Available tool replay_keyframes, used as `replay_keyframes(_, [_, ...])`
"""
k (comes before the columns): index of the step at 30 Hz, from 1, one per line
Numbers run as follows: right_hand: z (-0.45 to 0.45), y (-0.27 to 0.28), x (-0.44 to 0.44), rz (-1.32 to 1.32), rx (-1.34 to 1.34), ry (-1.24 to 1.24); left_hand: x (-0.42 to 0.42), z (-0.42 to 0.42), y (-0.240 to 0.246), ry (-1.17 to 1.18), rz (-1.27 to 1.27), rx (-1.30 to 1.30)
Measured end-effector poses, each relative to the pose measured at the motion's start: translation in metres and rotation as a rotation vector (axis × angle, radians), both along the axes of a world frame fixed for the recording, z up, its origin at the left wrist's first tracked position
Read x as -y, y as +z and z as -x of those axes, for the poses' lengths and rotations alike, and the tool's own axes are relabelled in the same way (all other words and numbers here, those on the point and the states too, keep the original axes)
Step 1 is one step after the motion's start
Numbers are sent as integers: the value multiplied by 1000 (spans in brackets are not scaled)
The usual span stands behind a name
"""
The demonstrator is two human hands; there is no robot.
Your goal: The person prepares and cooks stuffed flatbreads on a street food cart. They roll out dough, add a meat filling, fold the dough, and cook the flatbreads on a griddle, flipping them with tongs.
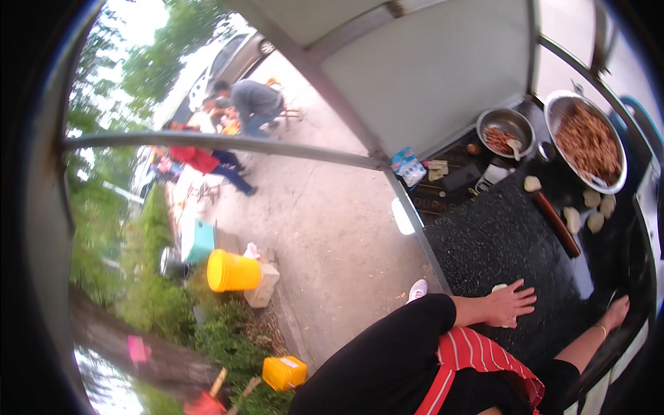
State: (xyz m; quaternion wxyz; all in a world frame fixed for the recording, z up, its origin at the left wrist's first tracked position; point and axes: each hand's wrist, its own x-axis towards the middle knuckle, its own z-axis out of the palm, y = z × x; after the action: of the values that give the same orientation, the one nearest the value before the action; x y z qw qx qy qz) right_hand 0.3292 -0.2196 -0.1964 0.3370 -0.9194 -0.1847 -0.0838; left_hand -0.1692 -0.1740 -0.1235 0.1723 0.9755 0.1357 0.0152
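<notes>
My left hand (511, 305) lies palm down with fingers spread on the speckled black countertop (482, 244). Pale dough (499, 288) shows at the edges of that hand, pressed beneath it. Off to the right, my right hand (617, 311) is at the counter's right side with its fingers curled; whether it grips anything is unclear. Beyond both hands rests a reddish-brown rolling pin (556, 223), with a lump of dough (532, 183) at its far end. Several more dough pieces (571, 220) sit to the pin's right.
A large metal bowl (557, 111) of brown filling stands at the far right. Left of it is a smaller metal bowl (483, 123) with a spoon (514, 148). A blue-white packet (409, 167) lies by the metal frame (415, 218). Outside are a yellow bucket (233, 271) and several people.
</notes>
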Motion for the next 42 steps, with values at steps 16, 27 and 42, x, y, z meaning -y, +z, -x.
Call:
replay_keyframes(16, [281, 17, 8, -134, -461, 906, -17, 51, 27, 601, 971, 120])
replay_keyframes(27, [449, 38, -67, 325, 58, 1125, -45, 197, 34, 836, 1750, 754])
replay_keyframes(42, [491, 21, -73, 312, 82, 859, -66, 281, 73, 785, 1725, 692])
